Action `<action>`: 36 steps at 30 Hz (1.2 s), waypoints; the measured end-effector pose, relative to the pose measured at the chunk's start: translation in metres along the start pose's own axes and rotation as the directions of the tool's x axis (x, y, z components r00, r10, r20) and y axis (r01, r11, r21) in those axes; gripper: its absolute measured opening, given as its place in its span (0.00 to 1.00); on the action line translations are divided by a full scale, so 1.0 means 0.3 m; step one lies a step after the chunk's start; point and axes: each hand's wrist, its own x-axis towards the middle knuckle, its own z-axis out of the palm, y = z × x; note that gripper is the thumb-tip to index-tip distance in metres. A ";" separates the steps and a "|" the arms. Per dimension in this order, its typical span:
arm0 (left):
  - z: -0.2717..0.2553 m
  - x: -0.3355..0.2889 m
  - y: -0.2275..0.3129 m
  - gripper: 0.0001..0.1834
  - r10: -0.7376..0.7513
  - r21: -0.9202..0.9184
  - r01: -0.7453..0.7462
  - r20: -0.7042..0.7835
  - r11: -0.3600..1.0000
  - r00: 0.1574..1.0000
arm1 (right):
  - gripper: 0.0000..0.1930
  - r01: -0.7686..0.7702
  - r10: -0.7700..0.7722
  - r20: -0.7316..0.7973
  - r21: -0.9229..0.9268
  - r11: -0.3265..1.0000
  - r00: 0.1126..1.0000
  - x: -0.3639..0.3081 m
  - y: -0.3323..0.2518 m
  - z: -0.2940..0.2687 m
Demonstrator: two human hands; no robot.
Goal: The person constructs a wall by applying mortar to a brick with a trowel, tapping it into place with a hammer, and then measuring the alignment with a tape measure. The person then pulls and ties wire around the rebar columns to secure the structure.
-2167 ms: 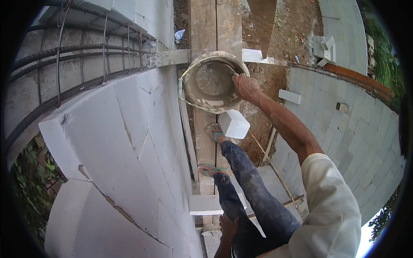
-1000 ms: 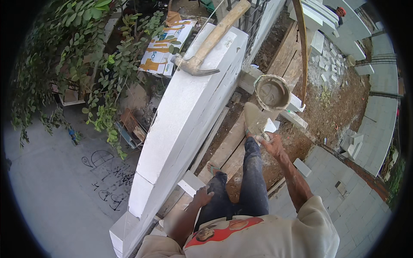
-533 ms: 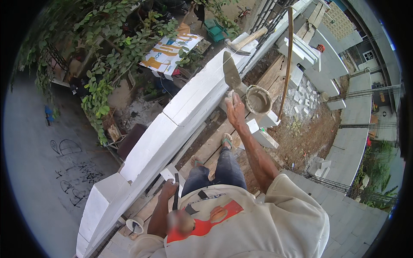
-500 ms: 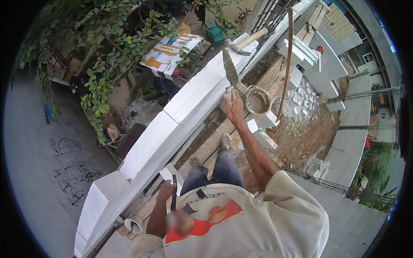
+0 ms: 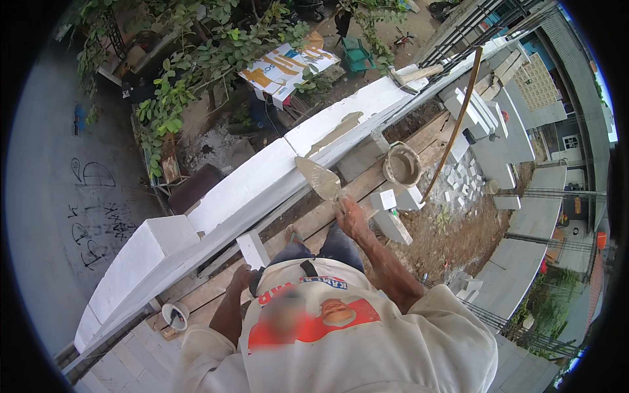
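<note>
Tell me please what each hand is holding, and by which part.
The right hand holds a pointed metal trowel, smeared with grey mortar, by its handle. The left hand is at the person's waist; whether it holds anything cannot be told.

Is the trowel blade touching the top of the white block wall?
Cannot tell. In the head view the trowel, held in the right hand, overlaps the edge of the white block wall, but seen from above, no contact or gap shows.
</note>
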 end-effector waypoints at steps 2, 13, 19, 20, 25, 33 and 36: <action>0.031 0.111 -0.107 0.22 0.183 0.026 -0.184 0.054 0.983 0.982 | 0.19 -0.044 0.046 -0.051 0.039 0.998 0.998 0.056 -0.088 0.003; -0.077 0.209 -0.034 0.28 0.507 0.429 -0.503 0.114 0.751 0.854 | 0.18 0.095 -0.048 0.232 -0.198 0.975 0.972 -0.086 -0.084 0.225; -0.056 0.075 -0.034 0.33 -0.023 -0.063 0.023 0.002 0.998 1.000 | 0.20 0.175 -0.147 0.294 -0.072 0.982 0.945 -0.114 -0.188 0.173; -0.051 0.062 -0.039 0.34 -0.030 -0.052 0.032 0.031 0.998 0.999 | 0.18 0.160 -0.166 0.212 0.046 0.986 0.963 -0.062 -0.211 0.159; 0.012 0.069 -0.125 0.29 0.071 0.002 -0.071 0.014 0.997 0.997 | 0.25 -0.581 0.338 0.473 0.680 0.447 0.814 0.145 -0.431 0.151; 0.107 0.125 -0.225 0.27 0.270 0.121 -0.252 -0.181 0.960 0.946 | 0.27 -0.148 0.002 0.583 0.203 0.968 0.813 0.003 -0.458 0.186; 0.099 0.130 -0.174 0.29 0.143 -0.019 -0.144 -0.073 0.989 0.987 | 0.27 -0.024 -0.076 0.615 0.152 0.988 0.785 -0.009 -0.429 0.107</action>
